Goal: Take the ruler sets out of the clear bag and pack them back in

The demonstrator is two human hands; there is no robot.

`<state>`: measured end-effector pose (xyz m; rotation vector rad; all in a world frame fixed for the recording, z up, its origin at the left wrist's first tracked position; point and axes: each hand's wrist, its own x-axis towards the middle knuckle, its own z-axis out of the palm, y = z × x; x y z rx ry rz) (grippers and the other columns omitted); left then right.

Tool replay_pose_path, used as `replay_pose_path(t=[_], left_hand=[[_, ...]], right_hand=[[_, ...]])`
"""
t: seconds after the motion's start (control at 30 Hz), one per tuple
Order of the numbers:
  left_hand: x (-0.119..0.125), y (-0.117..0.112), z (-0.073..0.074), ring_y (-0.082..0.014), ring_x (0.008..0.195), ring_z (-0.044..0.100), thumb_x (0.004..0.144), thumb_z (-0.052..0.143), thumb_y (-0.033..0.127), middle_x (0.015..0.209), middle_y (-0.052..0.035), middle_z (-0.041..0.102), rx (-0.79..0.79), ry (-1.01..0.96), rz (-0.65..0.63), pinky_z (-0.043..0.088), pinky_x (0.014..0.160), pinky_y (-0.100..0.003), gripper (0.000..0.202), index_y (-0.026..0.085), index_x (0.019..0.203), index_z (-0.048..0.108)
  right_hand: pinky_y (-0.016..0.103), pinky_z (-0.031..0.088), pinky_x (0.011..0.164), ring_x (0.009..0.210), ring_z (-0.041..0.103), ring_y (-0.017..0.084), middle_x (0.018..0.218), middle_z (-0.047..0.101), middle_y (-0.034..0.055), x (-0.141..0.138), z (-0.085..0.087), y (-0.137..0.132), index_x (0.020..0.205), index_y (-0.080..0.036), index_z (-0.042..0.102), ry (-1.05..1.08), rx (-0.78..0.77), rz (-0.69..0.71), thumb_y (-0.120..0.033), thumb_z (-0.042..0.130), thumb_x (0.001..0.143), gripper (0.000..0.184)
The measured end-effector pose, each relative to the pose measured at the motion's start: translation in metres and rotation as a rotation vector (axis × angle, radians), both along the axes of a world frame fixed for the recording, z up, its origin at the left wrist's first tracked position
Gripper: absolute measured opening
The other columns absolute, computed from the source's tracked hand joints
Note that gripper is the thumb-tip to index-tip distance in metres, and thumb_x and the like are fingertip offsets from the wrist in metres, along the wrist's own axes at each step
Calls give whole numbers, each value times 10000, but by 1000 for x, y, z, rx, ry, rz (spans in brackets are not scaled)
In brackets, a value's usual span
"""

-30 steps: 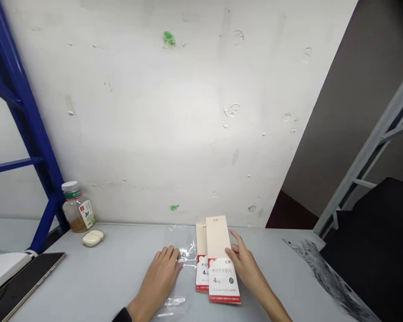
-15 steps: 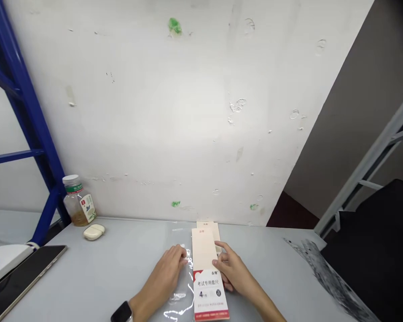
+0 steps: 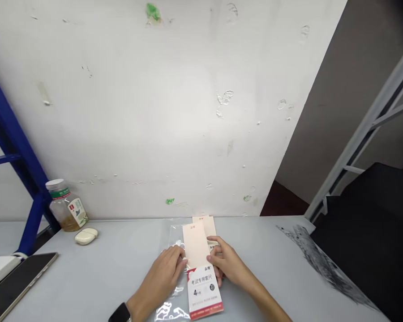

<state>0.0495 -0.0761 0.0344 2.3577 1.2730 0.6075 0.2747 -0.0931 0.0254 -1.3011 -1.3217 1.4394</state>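
A long cream ruler-set card (image 3: 196,246), its lower end printed white and red with Chinese text, lies tilted on the desk in front of me. My right hand (image 3: 229,264) pinches its right edge between thumb and fingers. At the left edge my left hand (image 3: 167,268) has its fingers curled, thumb and fingertips against the card; their exact hold is partly hidden. Under the left hand spreads a clear plastic sleeve (image 3: 172,311). Behind the first card, a second similar card (image 3: 208,226) shows, partly covered by it and my right hand.
On the left are a clear jar with a white lid (image 3: 67,206), a small cream case (image 3: 86,236) and a phone (image 3: 23,279) beside a white box (image 3: 0,270). A white wall (image 3: 174,134) rises behind the desk. A black object (image 3: 372,241) stands at the right.
The view has turned slightly right. The front card has tilted a little, its lower end shifting right of its top. My left fingers have come against its left edge; my right hand keeps its pinch.
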Motion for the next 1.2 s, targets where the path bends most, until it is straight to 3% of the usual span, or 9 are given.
replay_pose_path(t=[0.17,0.27,0.4,0.57,0.73,0.87,0.97,1.07,1.2], left_hand=[[1,1,-4,-216,782,594,978,362,342,831,-17,632,36,22,5,462,751,-359,229,240,859,528],[3,2,-4,-212,765,592,975,373,330,822,-12,634,49,31,8,459,745,-360,220,238,851,530],[4,2,-4,-210,753,586,974,365,305,826,-15,639,76,56,11,447,749,-367,215,235,847,524],[6,-1,-3,-201,726,574,985,350,313,812,-11,630,106,31,-3,446,718,-349,241,230,846,528],[8,-2,-8,-197,714,552,1002,321,289,830,-20,626,199,44,-60,435,729,-368,259,224,867,532],[6,-4,-9,-200,729,549,998,348,312,841,-21,621,200,-20,-48,444,731,-371,246,231,873,545],[2,-1,-10,-232,912,565,961,435,362,976,-40,616,185,-189,62,464,827,-397,184,247,909,569],[-2,7,-11,-261,1062,549,912,503,443,1086,-59,591,83,-449,245,466,907,-430,206,257,967,572],[-4,17,-10,-220,823,645,790,622,561,923,-22,609,-396,-798,205,544,687,-346,374,244,950,502]], right_hand=[[262,540,442,460,633,115,745,542,-99,-19,-4,-7,1183,-256,378,71,0,-9,-382,615,778,486],[276,561,449,458,632,112,740,533,-96,-27,-9,-8,1099,-237,430,76,9,-44,-390,633,763,421],[232,492,360,443,602,114,653,513,-86,-25,-11,-6,858,-196,515,30,-26,-42,-416,632,747,272],[190,246,309,265,328,58,403,442,-110,-24,-4,-6,766,-186,584,-134,-71,14,-384,583,791,200],[209,373,520,485,446,78,518,497,-65,-35,0,-10,664,-164,630,-98,65,-56,-294,659,730,149],[219,343,534,533,426,94,531,466,-59,-36,-1,-9,681,-155,647,-86,86,-67,-326,667,737,182],[219,292,515,526,375,85,551,447,-57,-32,-1,-6,695,-152,634,-45,105,-67,-376,686,739,234],[226,304,531,544,387,93,585,478,-42,-28,-2,-3,724,-158,636,-20,152,-80,-445,698,747,295],[244,360,584,600,449,120,680,564,-5,-27,-6,-2,775,-170,644,-31,204,-56,-515,661,774,346]])
